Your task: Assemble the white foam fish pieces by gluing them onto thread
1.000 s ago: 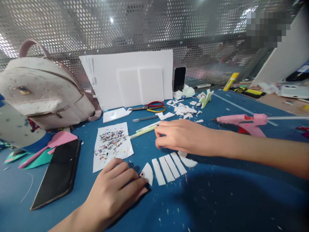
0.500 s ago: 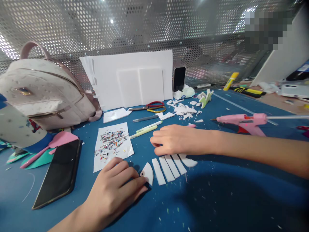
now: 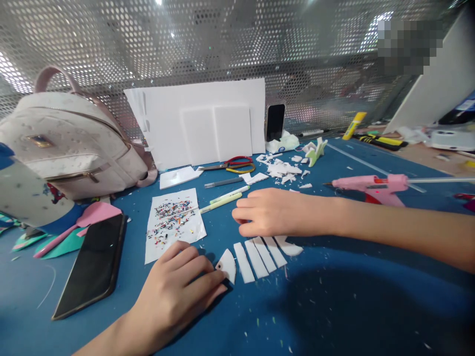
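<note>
My left hand [image 3: 181,289] rests low on the blue table, fingers bent, thumb and fingertips at the left edge of a white fan-shaped foam piece [image 3: 228,267] with a small dark dot. Several white foam strips [image 3: 244,264] lie in a row to its right, ending at a curved white piece [image 3: 291,247]. My right hand [image 3: 263,212] is just behind that row, its fingers curled inward. Whatever may be in those fingers is hidden. Beyond the left hand lies a paper sheet [image 3: 150,249] strewn with tiny coloured bits. Two pale green pens [image 3: 220,202] lie between sheet and right hand.
Scissors [image 3: 237,164], a grey pen [image 3: 223,183] and white scraps [image 3: 284,168] lie farther back. A pink glue gun [image 3: 374,184] is beyond my right forearm. To the left are a phone [image 3: 92,267], a bottle [image 3: 33,193] and a backpack [image 3: 85,148]. White boards [image 3: 159,118] lean behind.
Both hands keep nearly the same pose, and the foam row stays put. The view has shifted slightly. A pink tip behind the right wrist is now mostly covered.
</note>
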`<act>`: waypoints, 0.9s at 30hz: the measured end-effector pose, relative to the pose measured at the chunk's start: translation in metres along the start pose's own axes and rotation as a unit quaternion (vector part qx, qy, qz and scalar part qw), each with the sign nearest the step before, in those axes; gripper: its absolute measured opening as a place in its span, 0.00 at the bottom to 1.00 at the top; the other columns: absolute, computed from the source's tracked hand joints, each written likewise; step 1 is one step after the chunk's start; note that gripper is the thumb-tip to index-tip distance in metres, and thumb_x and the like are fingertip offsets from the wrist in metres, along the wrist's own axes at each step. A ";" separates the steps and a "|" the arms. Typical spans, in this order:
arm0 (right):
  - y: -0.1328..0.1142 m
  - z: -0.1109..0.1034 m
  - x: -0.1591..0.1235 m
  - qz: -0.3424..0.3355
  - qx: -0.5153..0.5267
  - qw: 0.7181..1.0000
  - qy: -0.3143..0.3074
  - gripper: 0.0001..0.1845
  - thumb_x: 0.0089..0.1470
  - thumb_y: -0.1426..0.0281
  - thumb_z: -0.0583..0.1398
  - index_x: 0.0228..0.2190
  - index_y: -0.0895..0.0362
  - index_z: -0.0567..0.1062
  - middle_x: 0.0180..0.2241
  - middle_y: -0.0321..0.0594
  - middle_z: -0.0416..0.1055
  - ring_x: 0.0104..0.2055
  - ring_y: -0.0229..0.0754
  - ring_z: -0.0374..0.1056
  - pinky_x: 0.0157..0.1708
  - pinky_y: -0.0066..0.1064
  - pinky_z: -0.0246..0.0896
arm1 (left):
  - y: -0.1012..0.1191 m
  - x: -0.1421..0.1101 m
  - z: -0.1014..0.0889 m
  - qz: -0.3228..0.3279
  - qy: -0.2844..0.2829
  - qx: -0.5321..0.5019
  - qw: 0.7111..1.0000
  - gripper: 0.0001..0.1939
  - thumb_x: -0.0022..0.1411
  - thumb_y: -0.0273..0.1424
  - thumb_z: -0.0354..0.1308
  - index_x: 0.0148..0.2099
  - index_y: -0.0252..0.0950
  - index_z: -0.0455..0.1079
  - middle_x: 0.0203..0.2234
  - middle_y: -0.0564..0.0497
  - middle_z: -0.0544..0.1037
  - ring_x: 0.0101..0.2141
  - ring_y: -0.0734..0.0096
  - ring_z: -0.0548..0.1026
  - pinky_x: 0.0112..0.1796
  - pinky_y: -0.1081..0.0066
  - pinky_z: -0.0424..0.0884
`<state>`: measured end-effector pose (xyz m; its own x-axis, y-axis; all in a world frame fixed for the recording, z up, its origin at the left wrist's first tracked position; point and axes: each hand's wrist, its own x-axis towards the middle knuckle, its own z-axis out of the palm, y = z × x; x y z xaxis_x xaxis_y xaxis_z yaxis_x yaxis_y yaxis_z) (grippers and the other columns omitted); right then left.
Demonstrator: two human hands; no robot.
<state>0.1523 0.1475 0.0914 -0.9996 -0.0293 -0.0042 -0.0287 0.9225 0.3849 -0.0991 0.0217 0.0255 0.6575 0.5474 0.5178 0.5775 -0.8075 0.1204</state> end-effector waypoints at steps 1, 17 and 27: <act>-0.001 -0.002 0.000 0.000 -0.004 1.000 0.004 0.08 0.64 0.80 0.57 0.34 0.56 0.71 0.37 0.39 0.67 0.36 0.42 0.58 0.31 0.36 0.48 | 0.000 0.000 0.000 -0.005 -0.001 0.002 1.000 0.10 0.68 0.24 0.61 0.50 0.39 0.72 0.34 0.53 0.77 0.32 0.67 0.68 0.36 0.64 0.60; -0.012 -0.007 -0.028 0.062 0.009 0.997 0.038 0.10 0.66 0.80 0.53 0.33 0.58 0.70 0.35 0.39 0.68 0.35 0.41 0.58 0.31 0.34 0.48 | 0.015 0.012 0.014 -0.265 -0.094 -0.113 0.953 0.40 0.61 0.37 0.68 0.67 0.50 0.47 0.55 0.47 0.71 0.54 0.52 0.70 0.53 0.48 0.69; -0.012 -0.008 -0.034 0.076 0.004 0.996 0.045 0.09 0.65 0.80 0.54 0.34 0.57 0.70 0.36 0.38 0.68 0.35 0.41 0.59 0.32 0.33 0.51 | 0.017 0.017 0.018 -0.266 -0.077 -0.105 0.955 0.41 0.63 0.32 0.63 0.70 0.50 0.44 0.52 0.48 0.73 0.52 0.54 0.70 0.53 0.48 0.66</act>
<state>0.1868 0.1346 0.0945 -0.9876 0.0763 0.1371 0.1222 0.9224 0.3665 -0.0699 0.0210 0.0212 0.3704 0.9054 0.2076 0.7509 -0.4234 0.5068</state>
